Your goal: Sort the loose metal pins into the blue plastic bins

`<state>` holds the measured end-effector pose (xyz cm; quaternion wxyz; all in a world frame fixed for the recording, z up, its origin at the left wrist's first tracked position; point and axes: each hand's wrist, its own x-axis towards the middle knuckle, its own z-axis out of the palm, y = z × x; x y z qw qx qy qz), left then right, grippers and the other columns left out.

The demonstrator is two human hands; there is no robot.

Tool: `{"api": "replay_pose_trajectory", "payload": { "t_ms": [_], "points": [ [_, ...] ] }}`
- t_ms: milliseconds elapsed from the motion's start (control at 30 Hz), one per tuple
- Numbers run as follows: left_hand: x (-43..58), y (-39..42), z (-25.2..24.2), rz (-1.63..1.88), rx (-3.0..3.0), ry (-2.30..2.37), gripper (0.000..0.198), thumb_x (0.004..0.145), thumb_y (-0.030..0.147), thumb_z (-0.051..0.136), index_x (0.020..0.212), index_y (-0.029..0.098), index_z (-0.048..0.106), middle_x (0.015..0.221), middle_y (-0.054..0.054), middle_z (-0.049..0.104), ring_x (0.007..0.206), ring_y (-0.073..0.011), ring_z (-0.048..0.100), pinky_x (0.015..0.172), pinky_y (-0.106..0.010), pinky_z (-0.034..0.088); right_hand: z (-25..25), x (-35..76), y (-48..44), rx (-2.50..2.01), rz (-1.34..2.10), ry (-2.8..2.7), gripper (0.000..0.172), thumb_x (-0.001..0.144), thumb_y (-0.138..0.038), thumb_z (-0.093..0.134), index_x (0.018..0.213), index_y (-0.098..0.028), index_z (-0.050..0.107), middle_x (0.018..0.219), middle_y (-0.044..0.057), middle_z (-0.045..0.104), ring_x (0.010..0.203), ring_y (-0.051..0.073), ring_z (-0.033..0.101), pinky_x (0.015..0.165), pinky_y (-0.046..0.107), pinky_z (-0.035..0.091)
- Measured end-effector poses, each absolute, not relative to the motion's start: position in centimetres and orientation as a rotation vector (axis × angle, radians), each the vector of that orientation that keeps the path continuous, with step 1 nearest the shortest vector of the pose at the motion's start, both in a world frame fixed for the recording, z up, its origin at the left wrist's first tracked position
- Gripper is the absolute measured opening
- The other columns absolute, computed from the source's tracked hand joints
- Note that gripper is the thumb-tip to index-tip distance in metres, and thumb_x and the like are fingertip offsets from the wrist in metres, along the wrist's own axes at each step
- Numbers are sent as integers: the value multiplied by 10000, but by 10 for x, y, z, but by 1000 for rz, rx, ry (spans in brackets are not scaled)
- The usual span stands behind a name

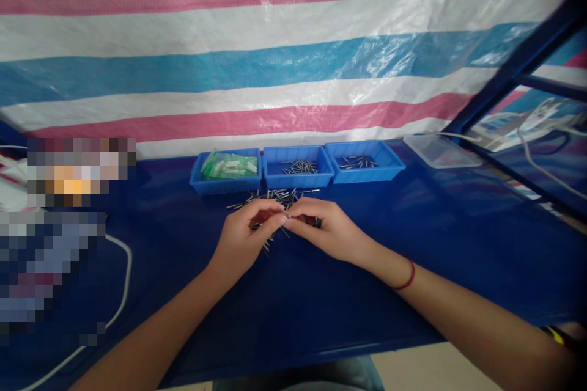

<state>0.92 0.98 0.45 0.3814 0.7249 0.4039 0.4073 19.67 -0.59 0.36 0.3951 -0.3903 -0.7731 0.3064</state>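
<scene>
Both pinching | left hand [243, 237], right hand [331, 233] | pin [288, 217] between touching fingertips | above pile [277, 197]

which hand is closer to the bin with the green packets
Left. The left hand, holding pins, sits just in front of the green-packet bin, slightly to its right; the right hand is farther right, in front of the middle bin.

both hands meet over a loose pile of small metal pins [275, 198] on the blue table [458, 256]. the left hand [245, 238] holds a bunch of pins, and the right hand [328, 232] (red string at its wrist) pinches a small piece at its fingertips, touching the left's. behind the pile stand three blue trays: the left tray [225, 184] holds green packets, the middle tray [298, 178] and right tray [364, 172] hold pins.
</scene>
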Motion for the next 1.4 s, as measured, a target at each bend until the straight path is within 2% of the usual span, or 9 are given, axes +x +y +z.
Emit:
{"api": "replay_pose_trajectory", "payload": {
  "t_ms": [167, 367, 533, 767, 1100, 1233, 1300, 1400],
  "points": [
    [9, 9, 3, 1066, 1926, 1074, 127, 824, 290, 622, 899, 199, 670, 867, -6, 699, 768, -140, 647, 720, -237, 521, 5, 196, -7, -983, 793, -1952, 155, 883, -284, 566, 847, -173, 668, 734, 17, 615, 646, 113, 530, 600, 237, 423],
    [8, 9, 4, 1069, 1966, 1107, 146, 835, 306, 610, 909, 198, 676, 869, -16, 707, 772, -150, 651, 737, -255, 525, 9, 196, -8, -992, 790, -1924, 155, 877, -267, 556, 928, -175, 670, 730, 16, 617, 636, 113, 533, 579, 234, 433],
    [7, 9, 3, 1071, 1974, 1087, 148, 842, 293, 607, 931, 196, 674, 884, -25, 702, 782, -150, 650, 742, -255, 517, 8, 195, -8, -1010, 762, -1893, 108, 857, -214, 557, 839, -176, 657, 719, 12, 614, 614, 109, 513, 558, 234, 407],
    [7, 10, 4, 1068, 1963, 1106, 139, 849, 285, 597, 935, 194, 656, 863, -24, 681, 773, -144, 639, 721, -246, 504, 7, 199, -7, -1076, 679, -1780, 107, 850, -258, 585, 859, -179, 657, 747, 25, 625, 605, 111, 518, 545, 240, 414],
    [6, 13, 6, 906, 2093, 1122, 154, 884, 300, 545, 910, 190, 651, 869, -20, 675, 728, -133, 608, 655, -238, 476, 15, 199, -12, -1002, 437, -1886, 94, 868, -232, 554, 845, -196, 637, 777, 36, 647, 678, 139, 564, 626, 274, 462],
    [6, 12, 8, 860, 2234, 1156, 176, 899, 304, 526, 974, 202, 648, 877, -15, 664, 686, -122, 573, 647, -242, 455, 20, 205, -9, -1037, 355, -1916, 211, 898, -252, 509, 718, -189, 598, 686, 24, 620, 623, 131, 541, 600, 269, 439],
    [5, 12, 9, 833, 2285, 1182, 187, 905, 308, 519, 1011, 208, 636, 900, -16, 657, 678, -121, 563, 667, -250, 456, 23, 216, -2, -1128, 264, -1825, 237, 901, -281, 507, 705, -186, 600, 675, 25, 615, 600, 132, 533, 587, 272, 425],
    [4, 13, 9, 773, 2387, 1166, 168, 915, 291, 502, 956, 201, 637, 930, -28, 642, 793, -145, 588, 755, -271, 458, 23, 243, 15, -1307, 89, -1585, 243, 888, -347, 523, 758, -175, 635, 702, 41, 635, 593, 142, 540, 575, 278, 420]
  ]
}}
